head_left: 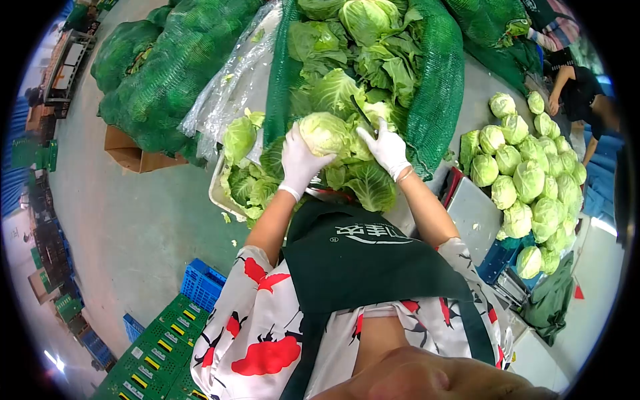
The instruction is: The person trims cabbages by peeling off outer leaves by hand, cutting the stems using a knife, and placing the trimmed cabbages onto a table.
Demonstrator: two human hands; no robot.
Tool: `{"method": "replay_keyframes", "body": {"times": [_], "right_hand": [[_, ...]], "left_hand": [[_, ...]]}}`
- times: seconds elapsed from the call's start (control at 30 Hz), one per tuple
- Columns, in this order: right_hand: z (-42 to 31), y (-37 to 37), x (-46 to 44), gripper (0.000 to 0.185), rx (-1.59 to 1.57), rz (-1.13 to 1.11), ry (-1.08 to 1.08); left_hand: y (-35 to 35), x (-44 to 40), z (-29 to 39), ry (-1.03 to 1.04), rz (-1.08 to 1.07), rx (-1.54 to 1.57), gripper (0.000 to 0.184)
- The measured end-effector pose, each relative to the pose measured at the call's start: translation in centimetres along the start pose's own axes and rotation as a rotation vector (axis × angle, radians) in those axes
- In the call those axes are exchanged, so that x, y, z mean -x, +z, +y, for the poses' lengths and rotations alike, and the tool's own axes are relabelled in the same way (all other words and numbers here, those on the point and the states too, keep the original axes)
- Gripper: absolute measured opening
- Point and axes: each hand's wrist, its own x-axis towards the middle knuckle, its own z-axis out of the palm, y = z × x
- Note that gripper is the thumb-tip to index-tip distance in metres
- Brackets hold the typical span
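Note:
A pale green cabbage [325, 135] sits against my left hand [299, 160], which wears a white glove and curls around its near left side. My right hand [387, 149], also gloved in white, is closed around a knife [361, 111]; its dark narrow blade points up and left, just beyond the cabbage. Loose outer leaves [371, 185] lie under and between the hands. Directly ahead, an opened green mesh sack [437, 87] holds more cabbages [370, 21] and leaves.
Trimmed cabbages [529, 180] are piled at the right. To the left, a whitish bin [219, 193] holds leaves, near a cardboard box [137, 153] and full green mesh sacks [177, 73]. Green crates [160, 347] stand behind at lower left. Another person [583, 93] is at upper right.

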Motion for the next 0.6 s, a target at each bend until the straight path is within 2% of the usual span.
{"method": "replay_keyframes", "body": {"times": [0.03,0.07,0.13,0.27,0.3,0.4,0.43,0.53,0.6], "right_hand": [[-1.0,-1.1,0.6,0.064,0.036,0.029,-0.003],[-1.4,-1.3,1.1,0.056,0.000,0.095,-0.113],[-2.4,-1.0,1.5,0.056,-0.055,0.093,-0.254],[-5.2,-1.0,1.1,0.066,0.037,-0.103,-0.343],[-5.8,-0.8,0.7,0.071,0.060,-0.131,-0.367],[-7.5,-0.6,-0.6,0.074,0.130,-0.213,-0.344],[-7.6,-0.5,-1.0,0.073,0.125,-0.213,-0.346],[-7.5,0.4,-1.7,0.069,0.139,-0.139,-0.436],[-7.7,-0.6,-2.3,0.063,0.172,-0.186,-0.372]], "left_hand": [[0.0,-0.7,0.3,0.031,-0.001,-0.047,0.123],[0.2,-1.3,0.5,0.038,-0.011,-0.062,0.123],[0.3,-2.0,0.8,0.052,-0.035,-0.097,0.123],[0.2,-2.5,0.7,0.008,-0.074,-0.057,0.118],[0.4,-2.6,0.5,0.063,-0.021,-0.029,0.108],[0.6,-2.8,0.1,0.100,-0.064,-0.045,0.104],[1.0,-2.8,-0.2,0.123,-0.021,-0.051,0.093],[1.1,-3.1,-0.4,0.059,-0.081,-0.125,0.101],[1.0,-2.9,-0.2,0.079,-0.039,-0.121,0.108]]}}
